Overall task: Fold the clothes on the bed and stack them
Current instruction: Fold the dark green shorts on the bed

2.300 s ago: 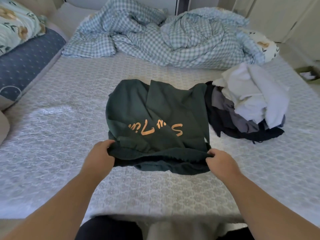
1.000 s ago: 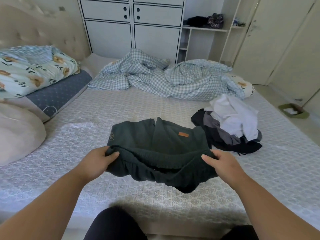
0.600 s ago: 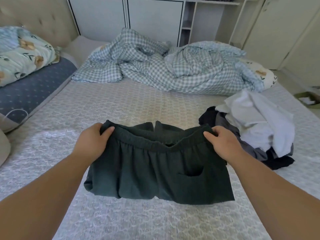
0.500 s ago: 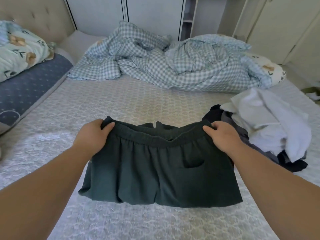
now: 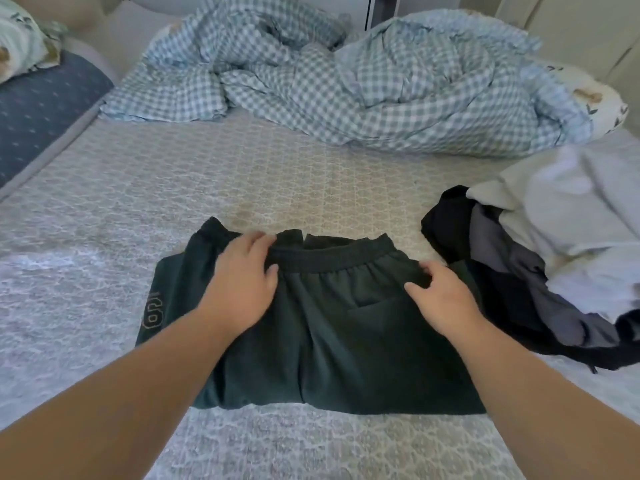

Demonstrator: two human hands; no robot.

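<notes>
A person's left hand [image 5: 242,282] and right hand [image 5: 441,296] lie flat, fingers relaxed and holding nothing, on dark green shorts [image 5: 322,334] folded near the front edge of the bed [image 5: 242,174]. An unfolded pile of clothes [image 5: 540,258] sits just beside them toward the right edge. The step appears to be smoothing: pressing outward from the waistband [image 5: 346,256] should flatten creases for stacking.

Home bedroom: bed [image 5: 242,174] w/ rumpled checked duvet [image 5: 346,81], pillows [image 5: 38,102], laundry pile [image 5: 540,258]
</notes>
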